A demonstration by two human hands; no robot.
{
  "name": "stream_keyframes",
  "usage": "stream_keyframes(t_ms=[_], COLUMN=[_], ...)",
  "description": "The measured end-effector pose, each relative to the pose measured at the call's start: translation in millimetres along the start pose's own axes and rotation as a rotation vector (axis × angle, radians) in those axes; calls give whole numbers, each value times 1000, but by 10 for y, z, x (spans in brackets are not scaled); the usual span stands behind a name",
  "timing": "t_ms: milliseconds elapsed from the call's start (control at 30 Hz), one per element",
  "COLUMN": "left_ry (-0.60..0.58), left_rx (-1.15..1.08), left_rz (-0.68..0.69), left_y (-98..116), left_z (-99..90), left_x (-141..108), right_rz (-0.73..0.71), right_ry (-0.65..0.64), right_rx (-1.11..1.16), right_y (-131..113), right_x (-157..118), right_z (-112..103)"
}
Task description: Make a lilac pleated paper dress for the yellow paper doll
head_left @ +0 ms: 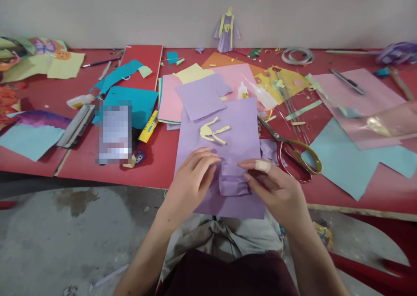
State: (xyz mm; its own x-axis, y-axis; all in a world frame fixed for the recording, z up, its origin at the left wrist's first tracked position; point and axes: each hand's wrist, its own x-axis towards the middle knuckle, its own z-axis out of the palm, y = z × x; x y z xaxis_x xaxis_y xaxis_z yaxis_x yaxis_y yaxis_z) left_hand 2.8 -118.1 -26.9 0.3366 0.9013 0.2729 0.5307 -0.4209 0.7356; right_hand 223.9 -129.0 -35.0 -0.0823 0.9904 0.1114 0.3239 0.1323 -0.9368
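A small folded piece of purple paper (pixel 233 186) with crosswise creases lies on a large purple sheet (pixel 243 126). My right hand (pixel 276 185), with a white bandage round one finger, pinches its right edge between thumb and fingertips. At the left edge of the folded paper is my left hand (pixel 196 176), its fingers bent, thumb apart from them, and nothing seen between them. Just beyond the hands, a pale yellow paper cutout (pixel 213 132) with thin strips rests on the large sheet. Scissors (pixel 286 146) with red and yellow handles lie beside my right hand.
A purple and yellow paper figure (pixel 227 31) leans on the wall. Left are a yellow box (pixel 149 126), a blurred-out device (pixel 114 133) and teal paper (pixel 143 100). Right are light blue paper (pixel 345 157), a craft knife (pixel 348 81) and a small glue bottle (pixel 243 91).
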Motion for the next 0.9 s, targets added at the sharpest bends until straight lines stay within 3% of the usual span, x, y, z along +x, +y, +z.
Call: stream_keyframes(t_ms=[167, 233, 367, 467, 733, 900], left_ry=[-38, -18, 142, 196, 208, 227], left_rx=[-112, -221, -349, -383, -296, -143], left_rz=[-165, -230, -223, -216, -265, -186], left_y=[79, 108, 131, 147, 194, 160], left_z=[-1, 15, 76, 136, 202, 210], left_x=[-21, -45, -54, -59, -148, -160], right_rz=[-133, -163, -36, 63, 72, 59], right_ry=[-153, -155, -60, -37, -165, -143], right_rx=[-104, -88, -32, -60, -198, -221], right_y=[-83, -125, -152, -131, -153, -152], right_x=[88, 111, 117, 139, 292, 300], right_z=[-17, 14, 112, 150, 50, 71])
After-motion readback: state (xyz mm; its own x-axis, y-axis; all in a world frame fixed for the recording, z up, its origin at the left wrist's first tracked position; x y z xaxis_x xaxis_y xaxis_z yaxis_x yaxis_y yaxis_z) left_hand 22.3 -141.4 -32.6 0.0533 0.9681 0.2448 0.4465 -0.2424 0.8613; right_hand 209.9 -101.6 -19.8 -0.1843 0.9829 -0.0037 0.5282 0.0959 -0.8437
